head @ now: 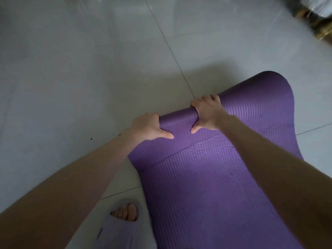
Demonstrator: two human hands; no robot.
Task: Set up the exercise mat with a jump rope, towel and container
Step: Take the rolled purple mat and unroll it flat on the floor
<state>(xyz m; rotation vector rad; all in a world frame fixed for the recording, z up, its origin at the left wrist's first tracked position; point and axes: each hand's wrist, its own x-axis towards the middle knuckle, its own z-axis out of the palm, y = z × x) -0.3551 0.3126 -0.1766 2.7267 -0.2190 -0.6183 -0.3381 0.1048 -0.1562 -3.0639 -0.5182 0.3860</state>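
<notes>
Nearest the camera, a foot in a pale lilac open-toe slipper [124, 223] is planted on the floor just left of the ribbed purple foam exercise mat [206, 186], which is laid flat along the near stretch. Further out, the part not yet unrolled is gripped by both hands: the left hand [149, 128] is clamped on the left end of the roll and the right hand [206, 114] is wrapped over it just beside, thumbs pressed on the flat part. So the job looks barely started, tbh — mat only partly spread, and no jump rope, towel or container can be seen anywhere. Beyond that, the pale grey glossy tiled floor [89, 60] is lit dimly, and some blurry clutter [316, 20] is caught in the far right corner, too smeared to be identified.
</notes>
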